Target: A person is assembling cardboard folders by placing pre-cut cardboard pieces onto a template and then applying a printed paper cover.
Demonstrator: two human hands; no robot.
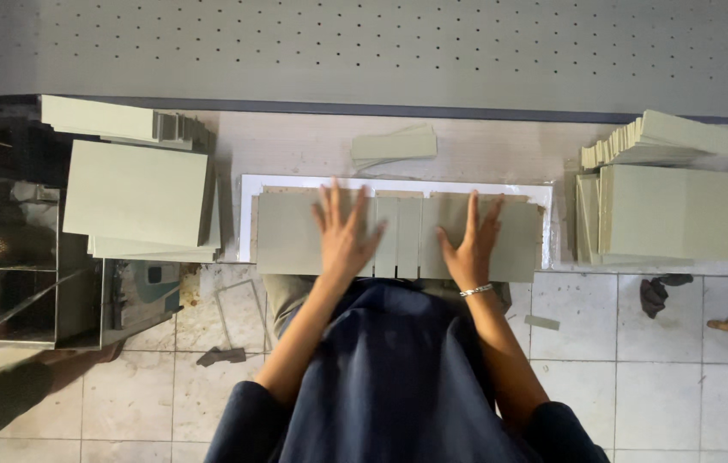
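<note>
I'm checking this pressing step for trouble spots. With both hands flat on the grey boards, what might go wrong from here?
1. The narrow strips between the left hand and right hand lie under neither palm, so they may shift or lift.
2. The grey boards reach the front edge of the white sheet, near the bench edge; a push could slide them off.
3. The leaning stack on the right might topple.
</note>
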